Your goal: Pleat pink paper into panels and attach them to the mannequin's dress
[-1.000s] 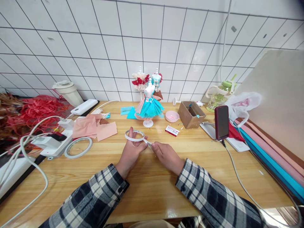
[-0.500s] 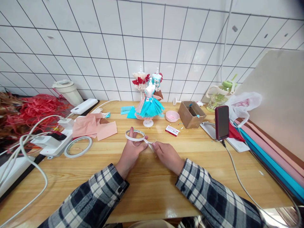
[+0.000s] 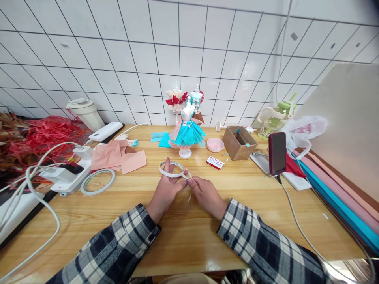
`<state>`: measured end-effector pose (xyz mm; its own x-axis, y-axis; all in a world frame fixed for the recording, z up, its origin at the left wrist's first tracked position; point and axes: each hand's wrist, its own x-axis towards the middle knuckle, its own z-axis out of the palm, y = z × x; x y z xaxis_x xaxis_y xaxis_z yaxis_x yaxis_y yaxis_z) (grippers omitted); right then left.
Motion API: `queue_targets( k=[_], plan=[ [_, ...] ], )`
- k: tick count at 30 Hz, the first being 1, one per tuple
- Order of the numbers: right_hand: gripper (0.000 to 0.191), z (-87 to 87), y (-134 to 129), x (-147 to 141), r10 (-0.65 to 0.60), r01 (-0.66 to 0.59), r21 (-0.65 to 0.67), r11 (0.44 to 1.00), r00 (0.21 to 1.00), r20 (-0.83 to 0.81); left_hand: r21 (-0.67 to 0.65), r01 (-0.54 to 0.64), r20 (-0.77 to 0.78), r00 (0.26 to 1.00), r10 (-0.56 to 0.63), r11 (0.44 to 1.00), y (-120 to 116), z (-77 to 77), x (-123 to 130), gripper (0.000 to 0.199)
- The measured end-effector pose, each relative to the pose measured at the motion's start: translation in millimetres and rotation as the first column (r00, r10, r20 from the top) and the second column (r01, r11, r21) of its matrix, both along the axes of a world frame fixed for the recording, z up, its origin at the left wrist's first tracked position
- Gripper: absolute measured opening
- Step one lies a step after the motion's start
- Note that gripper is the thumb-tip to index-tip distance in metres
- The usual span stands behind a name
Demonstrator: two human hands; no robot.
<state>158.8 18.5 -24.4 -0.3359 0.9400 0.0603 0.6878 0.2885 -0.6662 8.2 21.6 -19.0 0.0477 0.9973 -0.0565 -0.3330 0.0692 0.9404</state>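
A narrow roll of white tape (image 3: 171,174) hangs around a finger of my left hand (image 3: 166,192), whose thumb and fingers grip the tape near its loose end. My right hand (image 3: 207,194) is closed, its thumb and forefinger pinching a thin white strip (image 3: 189,196) just beside the left fingertips. The hands almost touch above the table. Behind them stands a small dress form (image 3: 187,134) in a turquoise skirt on a white round base, with two more dressed forms at its back.
Peach paper pieces (image 3: 133,162), a second tape roll (image 3: 98,182) and a power strip (image 3: 71,179) lie on the left. To the right are a pink bowl (image 3: 215,144), a small red-and-white box (image 3: 215,163), a cardboard box (image 3: 239,144) and a propped phone (image 3: 277,154).
My left hand and the tape roll have shifted slightly right, bringing the fingertips of both hands closer together. The thin strip now dangles lower beneath the right fingers.
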Motion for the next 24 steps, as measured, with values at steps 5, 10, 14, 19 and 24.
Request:
queue_targets(
  k=[5,10,14,19,24],
  plan=[
    [0.040,1.1,0.6,-0.4,-0.015,0.015,-0.001,1.000,1.000,0.015,-0.009,-0.009,-0.016,1.000,0.008,1.000,-0.5,1.0,0.4,0.115],
    [0.041,1.5,1.6,-0.2,-0.018,0.018,-0.006,1.000,1.000,0.004,-0.017,-0.004,-0.009,1.000,0.004,1.000,-0.5,0.8,0.3,0.114],
    [0.041,0.5,2.1,0.2,-0.027,0.027,-0.002,1.000,0.999,0.018,-0.024,-0.008,-0.012,1.000,0.007,1.000,-0.5,0.5,0.5,0.115],
    [0.042,-2.0,3.1,1.3,-0.033,0.033,0.007,0.999,0.999,0.013,-0.021,-0.006,-0.039,0.999,0.005,1.000,0.2,0.4,0.6,0.114],
    [0.043,-1.9,3.3,1.5,-0.034,0.034,-0.001,0.999,0.999,0.015,-0.012,-0.004,-0.048,0.999,0.003,1.000,0.4,-0.6,0.6,0.114]
  ],
)
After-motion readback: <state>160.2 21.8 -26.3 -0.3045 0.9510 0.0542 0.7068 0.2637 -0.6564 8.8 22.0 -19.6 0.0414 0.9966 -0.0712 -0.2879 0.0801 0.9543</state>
